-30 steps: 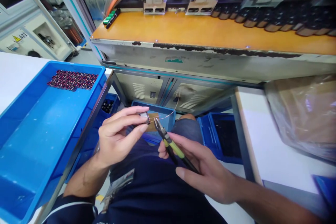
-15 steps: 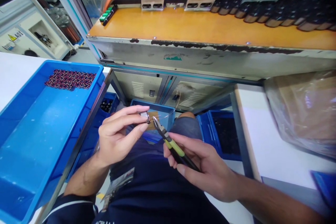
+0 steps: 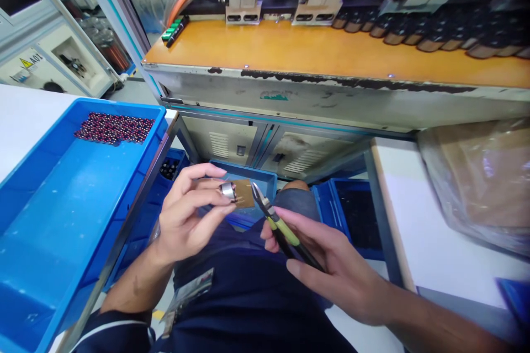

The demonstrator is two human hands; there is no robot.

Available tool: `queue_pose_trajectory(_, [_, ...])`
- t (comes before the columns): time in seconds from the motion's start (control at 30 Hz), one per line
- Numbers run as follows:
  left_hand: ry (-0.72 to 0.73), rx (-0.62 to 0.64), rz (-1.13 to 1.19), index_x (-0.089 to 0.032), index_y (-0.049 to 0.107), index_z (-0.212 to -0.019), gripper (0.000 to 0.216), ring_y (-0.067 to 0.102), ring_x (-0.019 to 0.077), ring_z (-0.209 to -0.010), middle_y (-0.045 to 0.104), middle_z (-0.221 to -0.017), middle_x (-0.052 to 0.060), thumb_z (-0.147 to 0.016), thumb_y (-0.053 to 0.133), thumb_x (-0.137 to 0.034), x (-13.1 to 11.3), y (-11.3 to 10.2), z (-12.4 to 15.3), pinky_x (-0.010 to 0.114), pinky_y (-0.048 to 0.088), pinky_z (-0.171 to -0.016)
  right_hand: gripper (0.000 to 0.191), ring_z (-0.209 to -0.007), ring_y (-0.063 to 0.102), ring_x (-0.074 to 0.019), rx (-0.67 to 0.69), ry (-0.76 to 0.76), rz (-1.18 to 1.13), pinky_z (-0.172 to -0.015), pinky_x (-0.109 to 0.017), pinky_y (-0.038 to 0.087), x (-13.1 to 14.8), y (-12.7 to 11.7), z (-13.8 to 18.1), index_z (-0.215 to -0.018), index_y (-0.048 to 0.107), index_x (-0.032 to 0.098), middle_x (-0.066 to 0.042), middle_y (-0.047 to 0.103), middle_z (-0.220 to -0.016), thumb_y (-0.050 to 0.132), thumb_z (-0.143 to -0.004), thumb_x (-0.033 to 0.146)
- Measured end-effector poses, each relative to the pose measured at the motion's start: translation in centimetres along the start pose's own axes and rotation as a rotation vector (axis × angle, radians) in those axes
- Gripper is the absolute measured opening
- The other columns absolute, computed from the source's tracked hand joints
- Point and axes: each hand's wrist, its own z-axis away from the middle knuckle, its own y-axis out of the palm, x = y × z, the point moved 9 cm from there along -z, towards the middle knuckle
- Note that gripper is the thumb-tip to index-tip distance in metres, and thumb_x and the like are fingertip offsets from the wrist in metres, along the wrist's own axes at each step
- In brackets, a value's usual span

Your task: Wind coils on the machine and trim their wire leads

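My left hand (image 3: pixel 188 215) pinches a small silvery cylindrical part (image 3: pixel 228 191) between thumb and fingers, held over my lap. My right hand (image 3: pixel 331 265) grips a pair of side cutters (image 3: pixel 277 223) with green-yellow and black handles. The cutter jaws point up and left, a short way to the right of the part and not touching it. A small brown piece (image 3: pixel 243 194) shows just behind the part. No wire is visible at the part.
A large blue tray (image 3: pixel 62 220) on my left holds a cluster of small dark-red parts (image 3: pixel 114 127) at its far end. Blue bins (image 3: pixel 348 215) sit on the floor ahead. A machine with an orange top (image 3: pixel 331 49) stands in front. A plastic-wrapped bundle (image 3: pixel 480 176) lies on the white table at right.
The thin wire that ran from the part is no longer visible. The cutter jaws have drawn back to the right, away from the part. My left hand has turned the part slightly.
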Motion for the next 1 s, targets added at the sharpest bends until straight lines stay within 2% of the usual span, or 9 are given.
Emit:
queue_pose_trajectory(0.1, [0.039, -0.041, 0.093, -0.022, 0.053, -0.111, 0.059, 0.073, 0.0197, -0.102, 0.058, -0.126, 0.007, -0.067, 0.076, 0.011, -0.2, -0.3, 0.1, 0.031, 0.066, -0.082, 0.065, -0.103, 0.063, -0.0142, 0.011, -0.012, 0.045, -0.098, -0.032, 0.054, 0.6, -0.1, 0.2, -0.151, 0.038, 0.033, -0.008, 0.06, -0.118, 0.052, -0.094, 0.006])
queue_pose_trajectory(0.23, [0.036, -0.067, 0.128, -0.024, 0.046, -0.109, 0.06, 0.073, 0.0217, -0.104, 0.069, -0.115, 0.005, -0.069, 0.076, 0.009, 0.0, -0.3, 0.2, 0.039, 0.066, -0.086, 0.067, -0.103, 0.062, -0.0152, 0.034, -0.033, 0.05, -0.096, -0.032, 0.054, 1.5, 0.3, 0.4, -0.152, 0.036, 0.035, -0.008, 0.06, -0.119, 0.052, -0.093, 0.006])
queue_pose_trajectory(0.37, [0.027, -0.091, 0.097, -0.024, 0.047, -0.107, 0.059, 0.074, 0.0227, -0.1, 0.074, -0.11, 0.005, -0.068, 0.078, 0.007, 0.0, -0.4, 0.6, 0.044, 0.065, -0.089, 0.068, -0.104, 0.062, -0.0152, 0.044, -0.037, 0.036, -0.097, -0.033, 0.053, 1.7, 0.7, 0.4, -0.152, 0.036, 0.036, -0.007, 0.06, -0.119, 0.052, -0.093, 0.006])
queue_pose_trajectory(0.67, [0.013, -0.059, 0.159, -0.023, 0.049, -0.108, 0.058, 0.074, 0.0228, -0.104, 0.075, -0.113, 0.007, -0.068, 0.074, 0.012, 0.1, -0.2, 1.0, 0.044, 0.063, -0.093, 0.058, -0.101, 0.061, -0.0147, 0.067, -0.029, -0.001, -0.096, -0.034, 0.053, 1.5, 1.1, 0.3, -0.152, 0.035, 0.033, -0.009, 0.059, -0.117, 0.051, -0.099, 0.016])
queue_pose_trajectory(0.83, [0.002, -0.043, 0.166, -0.023, 0.05, -0.106, 0.053, 0.074, 0.0237, -0.103, 0.076, -0.112, 0.007, -0.071, 0.073, 0.01, 0.3, -0.2, 1.1, 0.046, 0.062, -0.093, 0.058, -0.097, 0.061, -0.0131, 0.064, -0.01, -0.047, -0.091, -0.031, 0.054, 1.6, 1.3, 0.1, -0.15, 0.037, 0.041, -0.006, 0.06, -0.114, 0.052, -0.099, 0.017])
queue_pose_trajectory(1.0, [-0.001, -0.052, 0.171, -0.023, 0.05, -0.107, 0.054, 0.074, 0.0239, -0.103, 0.076, -0.111, 0.008, -0.071, 0.073, 0.009, 0.5, -0.2, 1.2, 0.047, 0.063, -0.093, 0.057, -0.093, 0.061, -0.013, 0.05, -0.006, -0.056, -0.087, -0.031, 0.055, 1.5, 1.4, 0.1, -0.15, 0.038, 0.038, -0.007, 0.06, -0.112, 0.051, -0.099, 0.017])
